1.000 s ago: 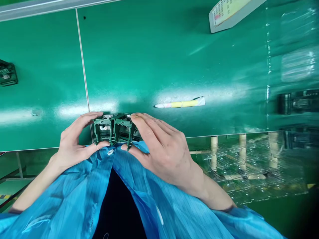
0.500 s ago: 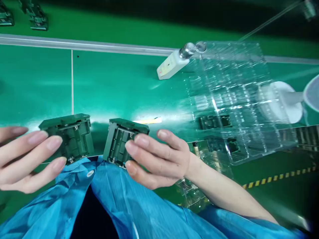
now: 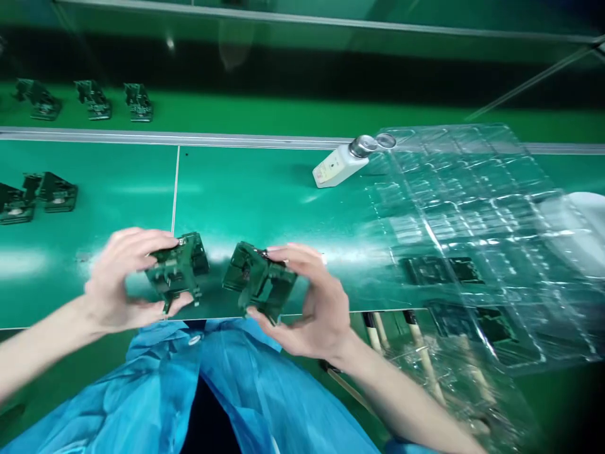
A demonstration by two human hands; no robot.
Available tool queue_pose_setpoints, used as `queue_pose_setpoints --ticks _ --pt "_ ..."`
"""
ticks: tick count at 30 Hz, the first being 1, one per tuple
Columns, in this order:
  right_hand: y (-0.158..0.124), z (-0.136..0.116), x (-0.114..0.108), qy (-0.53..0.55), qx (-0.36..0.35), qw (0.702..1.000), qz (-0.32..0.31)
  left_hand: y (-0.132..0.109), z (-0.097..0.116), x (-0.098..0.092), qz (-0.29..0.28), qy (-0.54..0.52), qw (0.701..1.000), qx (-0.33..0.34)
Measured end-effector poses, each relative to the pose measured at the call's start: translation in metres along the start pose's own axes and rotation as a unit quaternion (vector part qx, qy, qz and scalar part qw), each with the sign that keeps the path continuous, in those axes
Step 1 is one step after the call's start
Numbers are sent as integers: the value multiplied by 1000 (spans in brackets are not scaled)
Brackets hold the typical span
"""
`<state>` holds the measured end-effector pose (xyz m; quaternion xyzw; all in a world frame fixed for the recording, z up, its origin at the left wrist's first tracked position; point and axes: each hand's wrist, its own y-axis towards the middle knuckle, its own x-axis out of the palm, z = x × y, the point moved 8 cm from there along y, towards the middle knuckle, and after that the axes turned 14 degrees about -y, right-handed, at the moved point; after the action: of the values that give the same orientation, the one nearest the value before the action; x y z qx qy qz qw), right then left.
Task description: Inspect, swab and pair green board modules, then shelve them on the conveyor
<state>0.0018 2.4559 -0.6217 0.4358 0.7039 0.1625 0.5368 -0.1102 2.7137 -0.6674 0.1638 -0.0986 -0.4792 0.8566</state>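
Note:
My left hand (image 3: 127, 277) grips a dark green plastic part (image 3: 176, 268) between thumb and fingers, near the front edge of the green table (image 3: 265, 195). A similar green part (image 3: 258, 277) is held in my right hand (image 3: 312, 296), thumb below and fingers on top. The two parts are tilted and apart, with a small gap between them. Both are above the table in front of my blue garment.
Similar green parts stand on the table at left (image 3: 57, 192) and on the ledge behind (image 3: 138, 102). A white bottle (image 3: 338, 167) with a metal cap stands mid-right. A clear compartment tray (image 3: 454, 208) holding dark parts overhangs the front edge at right.
Both hands have turned the green parts to show another side, and my fingers now reach over their tops. The view has shifted, so more of the table's left side and back shows.

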Motion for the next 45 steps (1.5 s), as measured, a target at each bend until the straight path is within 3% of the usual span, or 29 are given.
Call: queue_pose_setpoints --ticks 2,3,5,7,9,11,18,22,24,26,29,31,32,35,37,41,45 --pt "-15 23 30 190 181 965 -1 -6 -16 17 77 -108 987 -89" --pt "-24 30 50 293 259 921 -9 -13 -25 28 98 -146 975 -136" --pt "-40 37 90 466 391 794 -14 -29 -42 47 126 -223 938 -234" --pt "-54 36 120 562 485 670 9 -42 -55 59 153 -308 887 -308" --pt "-60 33 137 600 529 600 26 -50 -64 65 178 -373 839 -353" --pt "-60 27 146 612 534 583 16 -51 -66 66 177 -391 826 -365" --pt "-58 21 151 631 533 563 6 -52 -68 72 166 -408 807 -393" --pt "-60 26 150 620 533 576 23 -52 -68 74 164 -401 806 -404" --pt "-61 30 145 591 514 621 18 -49 -67 65 148 -373 833 -381" --pt "-60 36 131 520 470 713 14 -42 -65 45 123 -316 885 -319" --pt "-53 39 99 335 337 880 -8 -29 -54 2 69 -143 975 -152" --pt "-48 31 88 198 227 951 -73 -26 -50 -13 -8 15 998 -67" --pt "-47 25 89 136 176 967 -122 -27 -53 -13 -58 83 993 -53" --pt "-46 9 104 9 67 963 -262 -35 -66 -1 -183 173 965 -69" --pt "-41 -2 112 -24 24 953 -302 -39 -63 11 -209 181 959 -60" --pt "-27 -22 117 -79 -37 951 -298 -42 -56 28 -213 215 953 -28" --pt "-23 -27 130 -145 -99 944 -279 -49 -65 17 -208 235 949 -24"
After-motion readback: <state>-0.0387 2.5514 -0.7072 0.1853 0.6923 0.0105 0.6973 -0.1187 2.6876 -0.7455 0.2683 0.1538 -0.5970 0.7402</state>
